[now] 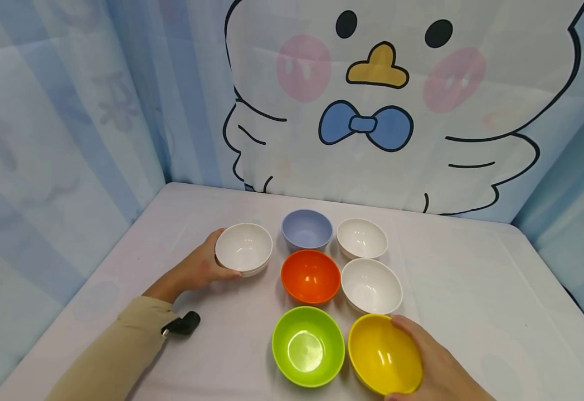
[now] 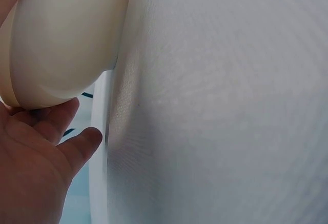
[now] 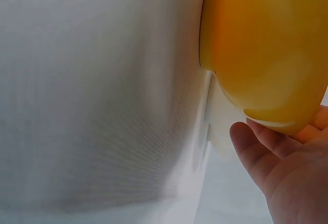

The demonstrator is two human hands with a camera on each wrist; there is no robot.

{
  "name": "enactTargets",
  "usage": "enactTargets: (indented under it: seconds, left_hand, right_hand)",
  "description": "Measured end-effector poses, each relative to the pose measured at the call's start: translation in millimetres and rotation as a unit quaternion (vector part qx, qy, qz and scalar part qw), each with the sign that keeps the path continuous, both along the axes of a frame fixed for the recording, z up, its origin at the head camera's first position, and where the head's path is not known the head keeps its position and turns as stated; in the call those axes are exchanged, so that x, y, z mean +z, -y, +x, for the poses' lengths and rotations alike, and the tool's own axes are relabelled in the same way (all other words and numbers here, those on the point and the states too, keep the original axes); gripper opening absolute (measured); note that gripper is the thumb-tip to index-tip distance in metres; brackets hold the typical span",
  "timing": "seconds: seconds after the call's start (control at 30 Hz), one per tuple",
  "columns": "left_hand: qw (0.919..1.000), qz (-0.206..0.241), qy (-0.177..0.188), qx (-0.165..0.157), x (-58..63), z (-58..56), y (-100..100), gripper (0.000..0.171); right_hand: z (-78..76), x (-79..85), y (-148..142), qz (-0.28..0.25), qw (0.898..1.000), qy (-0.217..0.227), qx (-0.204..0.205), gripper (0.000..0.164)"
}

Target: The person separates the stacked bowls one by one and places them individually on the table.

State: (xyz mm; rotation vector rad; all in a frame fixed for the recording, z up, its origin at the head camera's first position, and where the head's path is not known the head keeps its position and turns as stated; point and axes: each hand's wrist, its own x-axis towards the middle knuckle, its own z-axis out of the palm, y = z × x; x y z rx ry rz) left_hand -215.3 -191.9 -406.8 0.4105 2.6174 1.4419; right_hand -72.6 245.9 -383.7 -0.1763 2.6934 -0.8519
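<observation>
At the left, my left hand (image 1: 205, 262) grips a white bowl (image 1: 244, 248) by its side, thumb at the near edge and fingers round the far side. A second edge shows just under its rim, like a nested bowl. In the left wrist view the white bowl (image 2: 66, 34) has its foot close to the tabletop. My right hand (image 1: 434, 356) holds a yellow bowl (image 1: 384, 353) at the front right, its fingers and thumb spread round the right side. The right wrist view shows the yellow bowl (image 3: 269, 49) with fingertips (image 3: 246, 137) under its flank.
Between the hands stand a green bowl (image 1: 308, 346), an orange bowl (image 1: 310, 277) and a periwinkle bowl (image 1: 306, 229) in a column. Right of them are two white bowls, one nearer (image 1: 371, 285) and one farther (image 1: 361, 238). A printed curtain (image 1: 196, 100) hangs behind the white-covered table (image 1: 492, 289).
</observation>
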Motion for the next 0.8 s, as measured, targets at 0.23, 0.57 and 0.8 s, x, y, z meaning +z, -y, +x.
enactTargets:
  seconds: [0.23,0.57,0.8]
  left_hand:
    - [1.0,-0.005,0.001,0.002,0.5,0.0,-0.3,0.111]
    - [1.0,0.0,0.003,0.002,0.8,0.5,-0.9,0.111]
    - [1.0,0.004,-0.002,-0.001,0.5,1.2,-0.1,0.111]
  right_hand:
    - [-1.5,-0.3,3.8,0.007,1.0,-0.025,0.01,0.114]
    - [-1.0,-0.1,3.7,0.01,0.998,-0.054,0.026,0.115]
    - [0.0,1.3,6.1,0.004,0.999,-0.046,0.022,0.117]
